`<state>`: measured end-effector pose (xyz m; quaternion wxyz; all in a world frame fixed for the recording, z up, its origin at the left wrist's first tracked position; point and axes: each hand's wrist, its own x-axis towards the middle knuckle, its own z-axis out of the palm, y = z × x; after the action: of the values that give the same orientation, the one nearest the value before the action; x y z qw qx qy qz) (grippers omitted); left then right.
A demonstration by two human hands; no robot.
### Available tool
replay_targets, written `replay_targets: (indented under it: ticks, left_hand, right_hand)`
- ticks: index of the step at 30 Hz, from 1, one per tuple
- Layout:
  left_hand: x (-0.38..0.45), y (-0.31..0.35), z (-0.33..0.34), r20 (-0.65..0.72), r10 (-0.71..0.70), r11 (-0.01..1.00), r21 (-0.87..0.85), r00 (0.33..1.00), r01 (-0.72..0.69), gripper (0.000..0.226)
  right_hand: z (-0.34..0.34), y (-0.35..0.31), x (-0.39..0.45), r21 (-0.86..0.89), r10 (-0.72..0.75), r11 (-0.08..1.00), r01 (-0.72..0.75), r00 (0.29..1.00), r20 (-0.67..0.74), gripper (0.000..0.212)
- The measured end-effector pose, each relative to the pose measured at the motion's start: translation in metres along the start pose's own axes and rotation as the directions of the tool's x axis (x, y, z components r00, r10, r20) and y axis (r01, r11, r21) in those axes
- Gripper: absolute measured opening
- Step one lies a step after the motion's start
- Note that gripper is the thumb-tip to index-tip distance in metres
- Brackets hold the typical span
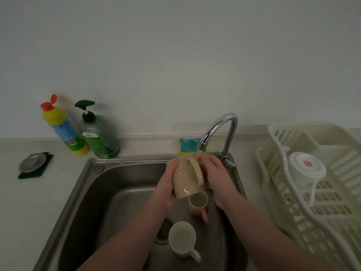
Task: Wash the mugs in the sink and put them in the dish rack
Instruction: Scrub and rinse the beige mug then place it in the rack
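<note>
Mid-frame, my left hand (pixel 168 184) grips the beige mug (pixel 187 177) under the tap (pixel 218 130); my right hand (pixel 214 173) cups its far side.

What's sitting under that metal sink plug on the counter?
A dark green scouring pad lies under the metal plug, its corners sticking out. The plug covers the pad's middle.

A beige mug (pixel 186 176) is held tilted, mouth away, handle up, under the tap's stream above the sink (pixel 93 194). In the basin stand 2 upright mugs: a pink mug (pixel 198 204) and a white mug (pixel 182 239). A cream dish rack (pixel 320 208) sits right of the sink.
</note>
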<state>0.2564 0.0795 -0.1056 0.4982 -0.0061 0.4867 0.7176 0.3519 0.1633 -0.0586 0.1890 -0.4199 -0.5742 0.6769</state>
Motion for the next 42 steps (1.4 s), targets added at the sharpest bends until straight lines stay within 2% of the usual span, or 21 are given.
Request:
replay_targets:
  ticks: [2, 4, 8, 13, 17, 19, 21, 23, 25, 27, 28, 31, 33, 36, 37, 39, 42]
  left_hand:
    - [0.002, -0.005, -0.006, 0.030, -0.020, 0.997, -0.067, 0.999, 0.022, 0.068]
    - [0.001, -0.007, -0.006, 0.047, -0.043, 0.993, -0.103, 0.998, 0.048, 0.066]
    - [0.002, -0.007, -0.001, 0.082, -0.097, 0.990, -0.094, 0.992, 0.105, 0.068]
    - [0.015, -0.004, 0.009, 0.067, -0.130, 0.990, 0.071, 0.989, 0.126, 0.078]
    - [0.019, -0.007, 0.019, 0.143, -0.115, 0.993, 0.049, 0.983, 0.109, 0.074]
    - [0.020, -0.008, 0.017, 0.187, -0.027, 0.996, 0.091, 0.982, 0.010, 0.082]
    - [0.026, -0.008, 0.013, 0.263, 0.091, 0.963, 0.222, 0.960, -0.152, 0.094]
    - [0.027, -0.006, 0.009, 0.324, 0.150, 0.893, 0.361, 0.934, -0.268, 0.084]
    - [0.024, -0.004, 0.008, 0.339, 0.175, 0.830, 0.454, 0.925, -0.323, 0.074]
    - [0.021, -0.005, 0.007, 0.348, 0.184, 0.809, 0.477, 0.919, -0.343, 0.076]
    - [0.020, -0.006, 0.007, 0.351, 0.196, 0.804, 0.477, 0.915, -0.355, 0.078]
    - [0.015, -0.003, 0.005, 0.368, 0.210, 0.757, 0.525, 0.906, -0.389, 0.084]
    - [0.012, 0.003, -0.001, 0.402, 0.190, 0.708, 0.576, 0.896, -0.409, 0.087]
    - [0.006, 0.015, -0.010, 0.441, 0.130, 0.638, 0.648, 0.888, -0.416, 0.086]
    - [0.004, 0.018, -0.013, 0.446, 0.109, 0.629, 0.661, 0.888, -0.409, 0.086]
    - [0.002, 0.021, -0.019, 0.443, 0.100, 0.638, 0.659, 0.891, -0.399, 0.085]
    - [0.000, 0.020, -0.021, 0.356, 0.126, 0.699, 0.631, 0.926, -0.337, 0.078]
  right_hand:
    - [0.008, 0.000, 0.001, -0.025, 0.065, 0.998, -0.062, 0.988, 0.137, 0.026]
    - [0.015, 0.002, 0.003, -0.085, 0.093, 0.993, -0.078, 0.977, 0.192, 0.039]
    - [0.016, 0.008, 0.005, -0.161, 0.001, 0.987, 0.025, 0.988, 0.157, 0.046]
    - [0.006, 0.023, 0.006, -0.307, -0.249, 0.917, 0.256, 0.967, 0.060, 0.061]
    - [-0.008, 0.026, 0.008, -0.260, -0.280, 0.924, 0.282, 0.959, 0.046, 0.062]
    - [-0.011, 0.028, 0.008, -0.134, -0.234, 0.961, 0.241, 0.970, 0.063, 0.051]
    - [-0.016, 0.030, 0.011, 0.011, -0.152, 0.988, 0.152, 0.984, 0.095, 0.051]
    - [-0.020, 0.035, 0.012, 0.086, -0.096, 0.993, 0.084, 0.985, 0.141, 0.057]
    - [-0.020, 0.038, 0.014, 0.155, -0.050, 0.988, 0.028, 0.989, 0.142, 0.050]
    - [-0.019, 0.040, 0.015, 0.223, -0.034, 0.975, 0.003, 0.990, 0.136, 0.029]
    - [-0.018, 0.040, 0.016, 0.235, -0.038, 0.972, 0.005, 0.991, 0.132, 0.025]
    - [-0.014, 0.037, 0.020, 0.238, -0.056, 0.971, 0.029, 0.993, 0.108, 0.025]
    - [-0.012, 0.034, 0.023, 0.217, -0.011, 0.976, -0.021, 0.990, 0.143, 0.026]
    - [-0.012, 0.033, 0.030, 0.279, 0.160, 0.928, -0.246, 0.941, 0.297, 0.027]
    - [-0.013, 0.032, 0.033, 0.251, 0.201, 0.925, -0.284, 0.929, 0.311, 0.030]
    - [-0.010, 0.028, 0.035, 0.198, 0.232, 0.929, -0.314, 0.908, 0.349, 0.032]
    - [-0.004, 0.023, 0.040, 0.181, 0.231, 0.926, -0.331, 0.878, 0.419, 0.038]
